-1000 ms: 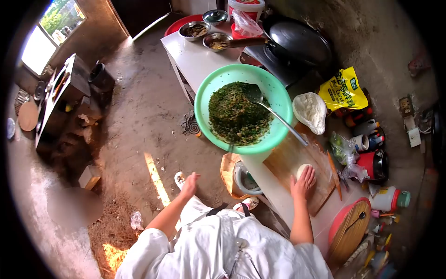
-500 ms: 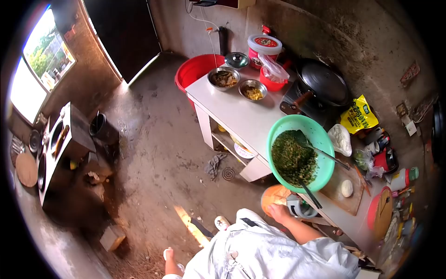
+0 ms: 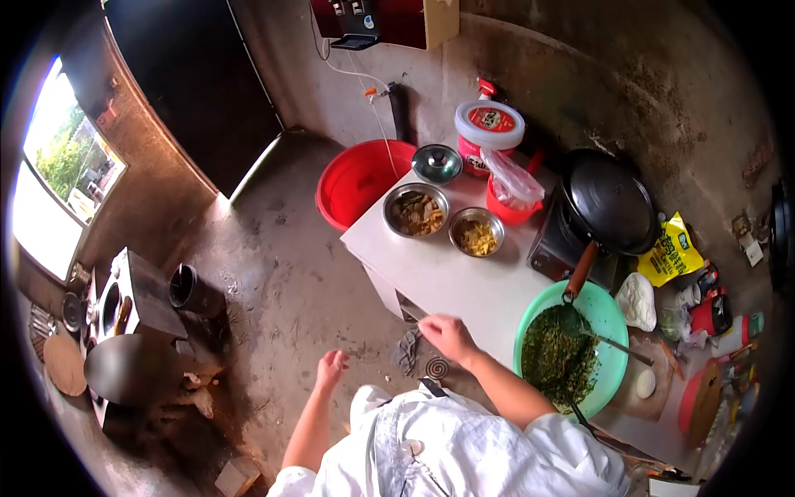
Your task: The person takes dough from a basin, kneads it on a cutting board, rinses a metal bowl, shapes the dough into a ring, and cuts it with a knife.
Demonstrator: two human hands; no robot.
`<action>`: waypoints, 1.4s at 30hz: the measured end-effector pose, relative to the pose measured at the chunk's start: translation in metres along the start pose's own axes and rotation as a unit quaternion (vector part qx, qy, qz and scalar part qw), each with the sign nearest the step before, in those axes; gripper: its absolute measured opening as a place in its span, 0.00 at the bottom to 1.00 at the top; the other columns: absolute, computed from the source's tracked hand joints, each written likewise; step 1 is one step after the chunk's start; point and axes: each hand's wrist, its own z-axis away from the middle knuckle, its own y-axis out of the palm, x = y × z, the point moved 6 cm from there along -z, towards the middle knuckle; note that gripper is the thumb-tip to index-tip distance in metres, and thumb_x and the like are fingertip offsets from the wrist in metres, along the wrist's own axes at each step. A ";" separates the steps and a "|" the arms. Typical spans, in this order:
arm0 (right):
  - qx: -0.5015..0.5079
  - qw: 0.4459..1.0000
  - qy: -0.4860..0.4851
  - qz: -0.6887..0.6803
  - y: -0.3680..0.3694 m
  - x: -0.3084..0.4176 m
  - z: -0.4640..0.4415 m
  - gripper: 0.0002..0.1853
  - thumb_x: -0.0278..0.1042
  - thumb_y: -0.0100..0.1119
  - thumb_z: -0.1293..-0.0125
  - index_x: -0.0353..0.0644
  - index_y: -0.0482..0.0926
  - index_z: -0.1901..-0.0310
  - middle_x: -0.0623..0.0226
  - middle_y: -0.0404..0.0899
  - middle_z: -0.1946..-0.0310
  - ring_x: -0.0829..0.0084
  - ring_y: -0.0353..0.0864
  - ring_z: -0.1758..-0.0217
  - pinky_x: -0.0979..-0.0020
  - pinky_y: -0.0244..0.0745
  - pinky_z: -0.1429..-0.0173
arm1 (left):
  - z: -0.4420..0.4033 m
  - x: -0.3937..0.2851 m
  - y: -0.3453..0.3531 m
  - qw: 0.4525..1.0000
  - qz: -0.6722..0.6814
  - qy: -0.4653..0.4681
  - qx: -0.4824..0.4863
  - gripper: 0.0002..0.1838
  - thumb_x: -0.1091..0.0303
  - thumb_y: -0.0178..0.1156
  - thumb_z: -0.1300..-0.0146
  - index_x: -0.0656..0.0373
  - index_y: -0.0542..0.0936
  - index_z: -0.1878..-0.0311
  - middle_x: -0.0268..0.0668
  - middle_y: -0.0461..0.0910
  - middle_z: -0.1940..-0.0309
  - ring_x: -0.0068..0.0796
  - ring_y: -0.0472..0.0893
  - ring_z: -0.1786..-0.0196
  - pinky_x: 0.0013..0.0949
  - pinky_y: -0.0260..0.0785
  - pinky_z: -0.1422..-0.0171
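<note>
In the head view, the right hand (image 3: 447, 337) is raised near the front edge of the desk (image 3: 464, 290), fingers curled inward; nothing shows in it, though whether it hides something small I cannot tell. The left hand (image 3: 333, 369) hangs over the floor, well apart from the desk, loosely part-open with nothing visible in its grip.

The mint-green basin (image 3: 611, 319) of chopped green filling (image 3: 555, 356) sits on the desk, just beside the right forearm; whether they touch is unclear. A ladle (image 3: 571, 320) lies in it, its handle crossing the rim, and the wooden handle (image 3: 582, 269) of the lidded wok (image 3: 611, 203) points toward it.

Good handling here, I judge, means keeping the forearm and sleeve clear of that rim, minding both handles, and leaving the dough piece (image 3: 646, 383) on its wooden board (image 3: 654, 406) undisturbed.
</note>
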 end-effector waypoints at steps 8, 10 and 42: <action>-0.172 0.979 0.075 0.075 -0.053 -0.086 -0.222 0.07 0.32 0.57 0.46 0.38 0.75 0.68 0.58 0.77 0.77 0.59 0.77 0.72 0.65 0.72 0.67 | -0.212 -0.149 0.009 0.991 -0.063 0.102 0.055 0.18 0.57 0.51 0.37 0.65 0.76 0.58 0.37 0.81 0.71 0.21 0.76 0.72 0.25 0.68 0.67; -0.195 0.957 0.100 0.191 -0.065 -0.111 -0.271 0.10 0.32 0.59 0.48 0.39 0.76 0.64 0.58 0.77 0.72 0.59 0.77 0.66 0.63 0.72 0.62 | -0.271 -0.188 0.026 0.986 -0.069 0.119 0.094 0.18 0.57 0.51 0.37 0.65 0.76 0.57 0.37 0.81 0.70 0.21 0.76 0.71 0.25 0.68 0.66; -0.377 0.795 0.255 0.400 -0.214 -0.054 -0.418 0.23 0.40 0.62 0.53 0.35 0.77 0.57 0.49 0.74 0.59 0.53 0.74 0.54 0.61 0.69 0.49 | -0.482 -0.316 0.286 0.869 0.091 -0.105 0.476 0.23 0.74 0.46 0.39 0.58 0.55 0.40 0.47 0.74 0.57 0.39 0.81 0.68 0.33 0.79 0.66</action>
